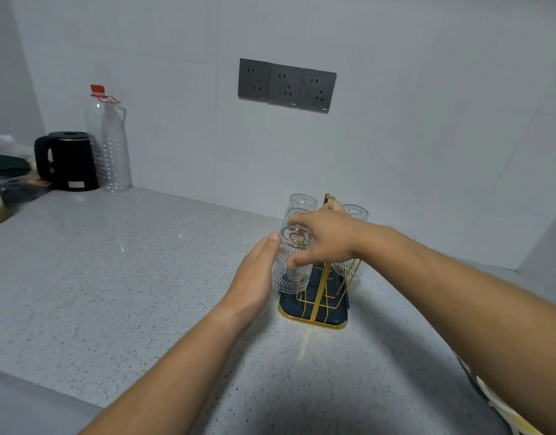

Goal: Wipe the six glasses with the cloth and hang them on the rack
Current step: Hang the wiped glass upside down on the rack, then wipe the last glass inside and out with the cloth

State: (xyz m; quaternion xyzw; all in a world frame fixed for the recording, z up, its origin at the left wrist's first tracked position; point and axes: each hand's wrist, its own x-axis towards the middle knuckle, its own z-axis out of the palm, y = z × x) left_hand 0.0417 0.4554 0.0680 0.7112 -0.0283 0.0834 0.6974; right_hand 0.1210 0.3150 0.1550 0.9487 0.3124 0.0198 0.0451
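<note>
A gold wire rack [320, 288] on a dark tray [314, 318] stands on the speckled counter. Several ribbed clear glasses hang upside down on it. The nearest glass [291, 271] sits over a gold prong at the rack's front left. My right hand [325, 238] grips this glass from above, fingers over its base and thumb on its side. My left hand [254, 277] lies flat against its left side, fingers straight. Two more glasses [302, 202] hang behind it and another glass [355, 211] on the right side. A striped cloth [502, 406] shows at the bottom right edge.
A black kettle [68, 161] and a clear plastic bottle with a red cap [108, 142] stand at the back left by the wall. Dark items lie at the far left edge. Three grey wall sockets [286, 86] are above the rack.
</note>
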